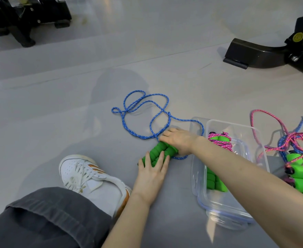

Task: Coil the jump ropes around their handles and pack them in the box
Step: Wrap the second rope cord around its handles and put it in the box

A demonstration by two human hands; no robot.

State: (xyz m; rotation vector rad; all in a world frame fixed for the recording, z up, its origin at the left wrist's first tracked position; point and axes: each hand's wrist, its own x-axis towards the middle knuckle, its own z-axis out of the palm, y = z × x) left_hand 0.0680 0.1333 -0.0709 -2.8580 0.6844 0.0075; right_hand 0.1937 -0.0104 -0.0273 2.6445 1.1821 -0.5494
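— Hands first: your left hand [152, 174] lies flat, fingers spread over the near end of the green handles [157, 153], pressing them to the floor [57, 113]. Your right hand [178, 142] curls round their far end, where the blue rope [141, 111] comes out. Agreed?
— Agreed. The rope lies loose on the floor beyond my right hand, in crossing loops. How do I coil it well?
— Pin the two handles side by side so they act as one core. I judge the loops may snag where they cross, so draw the rope in a little at a time and let it untangle before each turn.
— Tight or slack?
— Snug, each turn touching its neighbour, starting at the end your right hand grips. Slack turns would likely slide off in the box [234, 124].
— The box sits just to my right, with one pink-roped bundle [218, 142] inside.
— Good, there looks to be room beside it, so lay yours the same way round. The pile of ropes [301, 158] beyond the box is for later, so don't let the blue tail drift into it
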